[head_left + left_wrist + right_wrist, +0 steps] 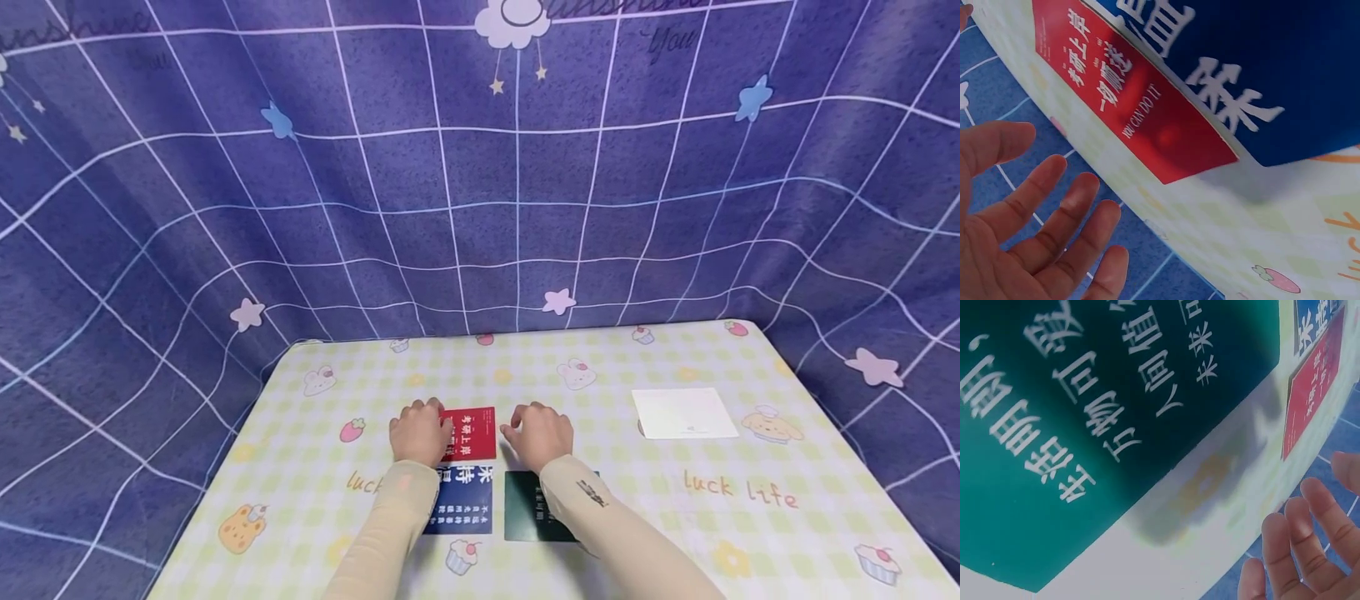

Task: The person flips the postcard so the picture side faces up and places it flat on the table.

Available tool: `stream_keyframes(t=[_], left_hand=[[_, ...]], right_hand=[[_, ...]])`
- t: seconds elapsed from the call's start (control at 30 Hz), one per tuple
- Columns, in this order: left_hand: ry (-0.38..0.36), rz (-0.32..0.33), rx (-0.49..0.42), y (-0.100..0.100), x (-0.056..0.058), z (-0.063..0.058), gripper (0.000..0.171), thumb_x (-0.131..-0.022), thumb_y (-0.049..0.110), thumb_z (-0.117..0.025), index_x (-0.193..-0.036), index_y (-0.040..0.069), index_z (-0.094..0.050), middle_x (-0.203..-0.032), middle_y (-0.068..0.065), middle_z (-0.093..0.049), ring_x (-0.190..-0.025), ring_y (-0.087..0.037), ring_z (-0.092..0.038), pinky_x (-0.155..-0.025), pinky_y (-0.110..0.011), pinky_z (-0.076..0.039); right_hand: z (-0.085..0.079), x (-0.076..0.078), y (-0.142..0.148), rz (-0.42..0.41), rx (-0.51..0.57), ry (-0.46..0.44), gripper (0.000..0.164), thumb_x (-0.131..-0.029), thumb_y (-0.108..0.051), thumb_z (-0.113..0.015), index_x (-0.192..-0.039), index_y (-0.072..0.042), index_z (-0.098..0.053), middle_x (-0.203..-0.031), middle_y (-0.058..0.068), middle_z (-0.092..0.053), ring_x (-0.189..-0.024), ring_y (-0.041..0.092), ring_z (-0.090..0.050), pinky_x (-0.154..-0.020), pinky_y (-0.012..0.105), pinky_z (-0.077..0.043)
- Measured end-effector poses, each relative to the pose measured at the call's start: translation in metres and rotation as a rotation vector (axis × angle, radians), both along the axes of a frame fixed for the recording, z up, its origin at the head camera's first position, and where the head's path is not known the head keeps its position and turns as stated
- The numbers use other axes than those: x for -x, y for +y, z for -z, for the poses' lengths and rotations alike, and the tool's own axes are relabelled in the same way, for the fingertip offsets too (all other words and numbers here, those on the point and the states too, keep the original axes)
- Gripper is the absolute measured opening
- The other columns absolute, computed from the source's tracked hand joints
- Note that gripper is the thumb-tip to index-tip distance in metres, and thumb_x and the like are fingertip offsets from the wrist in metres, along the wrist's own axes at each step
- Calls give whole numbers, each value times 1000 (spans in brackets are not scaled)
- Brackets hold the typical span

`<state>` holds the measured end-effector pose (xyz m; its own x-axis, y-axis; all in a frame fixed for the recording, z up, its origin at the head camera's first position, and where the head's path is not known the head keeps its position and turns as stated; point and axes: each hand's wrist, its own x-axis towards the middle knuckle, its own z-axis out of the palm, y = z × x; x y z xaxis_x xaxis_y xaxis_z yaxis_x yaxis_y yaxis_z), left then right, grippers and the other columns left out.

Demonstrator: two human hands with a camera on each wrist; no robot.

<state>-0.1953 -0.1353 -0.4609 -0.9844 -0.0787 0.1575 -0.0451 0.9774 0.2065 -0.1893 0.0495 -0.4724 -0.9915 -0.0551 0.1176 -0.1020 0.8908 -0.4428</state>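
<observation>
Red YOU CAN DO IT card (474,435): flat btwn hands, just beyond blue card (465,510)
L hand (418,433): relaxed, gripping nothing
R hand (542,437): loose, likewise unladen
Risk: low R sleeve (596,517) might brush, skew green card (525,508)
Surface: pastel checked tablecloth (810,550), white card (685,412) at R
Room: blue-purple grid curtain (480,175) w/ stars

Cards with white Chinese lettering lie flat on the surface (810,542): a red card (478,435), a blue card (467,510) just nearer, a dark green card (523,510) right of the blue.
</observation>
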Motion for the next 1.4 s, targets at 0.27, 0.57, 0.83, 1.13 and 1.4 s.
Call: stream_keyframes(t=[0.27,0.57,0.83,1.13,1.4], left_hand=[[6,24,-18,8,1,-3,26,-91,26,-75,-109,7,-72,-99,-14,-70,-95,-34,-67,-86,-52,-50],[44,53,-33,18,3,-7,25,-90,25,-76,-109,9,-73,-99,-14,-71,-94,-33,-67,-84,-51,-50],[57,63,-53,24,3,-10,26,-90,25,-76,-110,8,-73,-99,-14,-72,-91,-34,-68,-82,-51,-51],[49,88,-89,33,0,-18,23,-90,24,-75,-107,9,-73,-96,-13,-72,-90,-34,-68,-83,-51,-51],[94,107,-99,42,-1,-19,21,-88,25,-77,-103,10,-74,-93,-12,-71,-90,-34,-69,-80,-52,-51]], right_hand=[[-3,-2,11,4,12,30,19,-88,-35,-80,-88,-17,-75,-83,3,-69,-71,20,-61,-74,42,-51],[-4,-2,25,13,37,27,19,-89,-34,-79,-91,-15,-76,-80,2,-68,-63,16,-55,-64,36,-46],[-5,-3,37,8,59,34,20,-90,-36,-77,-91,-16,-75,-70,-4,-64,-60,14,-55,-58,35,-45],[-5,-5,53,26,82,16,19,-91,-36,-76,-91,-17,-74,-71,-5,-64,-60,13,-55,-54,33,-44],[-7,-6,64,44,102,14,19,-92,-36,-75,-93,-17,-74,-74,-4,-65,-62,14,-56,-54,34,-45]])
